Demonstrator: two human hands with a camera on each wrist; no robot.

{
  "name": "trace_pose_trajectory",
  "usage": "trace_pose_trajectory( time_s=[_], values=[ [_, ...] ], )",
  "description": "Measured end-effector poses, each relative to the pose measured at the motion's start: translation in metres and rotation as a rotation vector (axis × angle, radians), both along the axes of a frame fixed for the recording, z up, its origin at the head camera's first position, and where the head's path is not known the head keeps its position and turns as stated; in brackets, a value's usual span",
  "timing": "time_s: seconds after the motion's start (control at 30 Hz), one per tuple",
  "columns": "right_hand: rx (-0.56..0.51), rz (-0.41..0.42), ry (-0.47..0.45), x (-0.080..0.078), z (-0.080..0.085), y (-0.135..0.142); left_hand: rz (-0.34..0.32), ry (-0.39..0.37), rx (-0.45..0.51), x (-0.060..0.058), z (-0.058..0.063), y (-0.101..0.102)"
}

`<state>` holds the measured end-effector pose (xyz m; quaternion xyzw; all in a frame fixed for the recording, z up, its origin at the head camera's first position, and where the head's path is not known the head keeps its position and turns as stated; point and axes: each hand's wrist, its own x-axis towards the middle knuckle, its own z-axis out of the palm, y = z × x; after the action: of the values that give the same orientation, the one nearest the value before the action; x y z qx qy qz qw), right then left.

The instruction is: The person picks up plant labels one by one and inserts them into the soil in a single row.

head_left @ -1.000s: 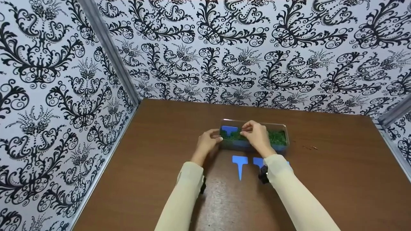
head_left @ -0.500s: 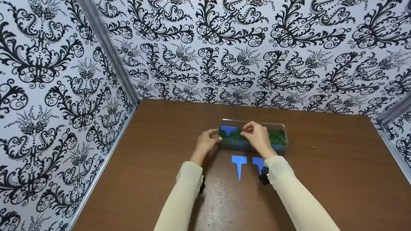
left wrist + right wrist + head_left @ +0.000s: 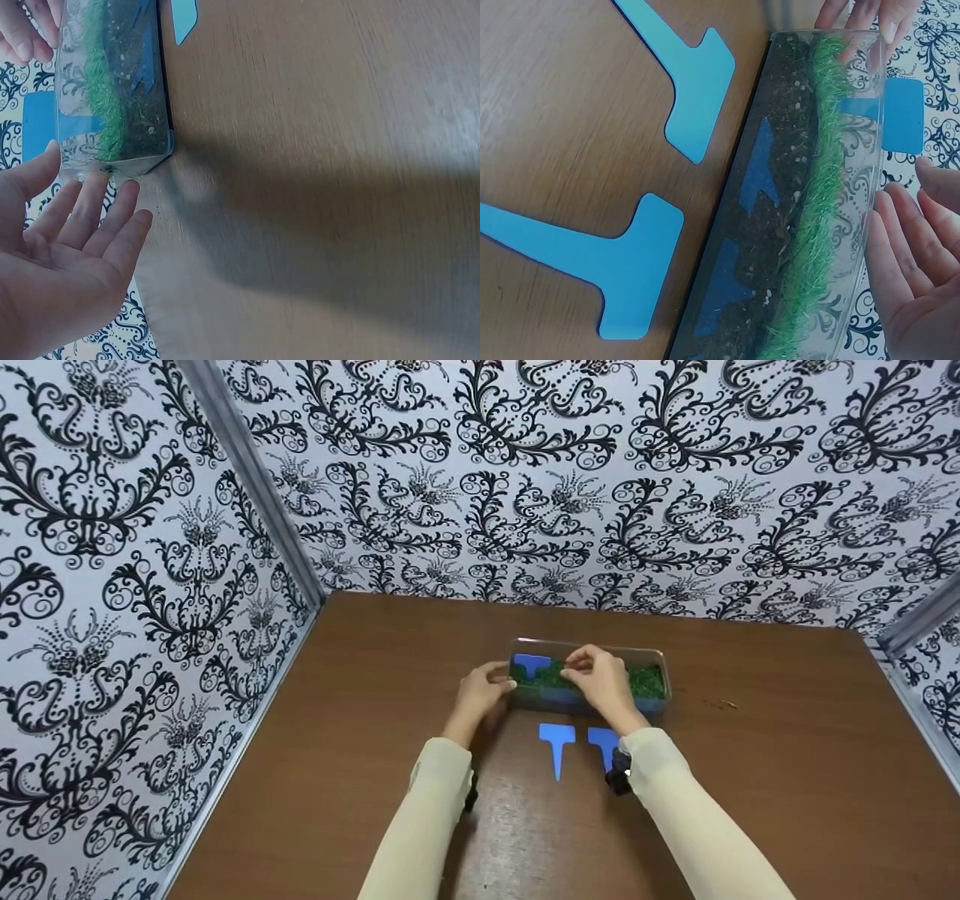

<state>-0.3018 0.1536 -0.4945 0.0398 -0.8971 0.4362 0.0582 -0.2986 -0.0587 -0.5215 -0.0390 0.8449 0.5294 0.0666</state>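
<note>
A clear plastic planter box (image 3: 667, 690) holds dark soil (image 3: 780, 150) and a strip of green grass (image 3: 821, 187). One blue T-shaped plant marker (image 3: 532, 664) stands upright in the grass at the left end. My left hand (image 3: 482, 694) rests its extended fingers against the box's left end, thumb near the rim. Above the grass near the middle is my right hand (image 3: 604, 679), fingers loosely bent, close over the rim in the right wrist view. Nothing shows in its palm. In front lie a flat blue marker (image 3: 557, 746) and another marker (image 3: 602, 742), partly behind the right wrist.
Small brown bits (image 3: 724, 704) lie on the wooden table (image 3: 375, 675) right of the box. Walls with a black-and-white scroll pattern (image 3: 525, 510) stand behind and at the left. A black wrist device (image 3: 619, 772) sits at the right cuff.
The head view has drifted slightly, so the box sits a little further left. A scrap of blue beside the right sleeve is now hidden. Both hands keep their places at the box.
</note>
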Motion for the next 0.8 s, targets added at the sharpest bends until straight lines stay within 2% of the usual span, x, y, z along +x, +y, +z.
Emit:
trace_pose_trajectory(
  time_s=[0.3,0.8],
  values=[
    [-0.035,0.025,0.044,0.005,0.001,0.001,0.011,-0.016,-0.058,-0.002,0.000,-0.001],
    [-0.026,0.020,0.047,0.016,0.003,0.004,0.013,-0.021,-0.044,-0.001,0.002,0.000]
  ],
)
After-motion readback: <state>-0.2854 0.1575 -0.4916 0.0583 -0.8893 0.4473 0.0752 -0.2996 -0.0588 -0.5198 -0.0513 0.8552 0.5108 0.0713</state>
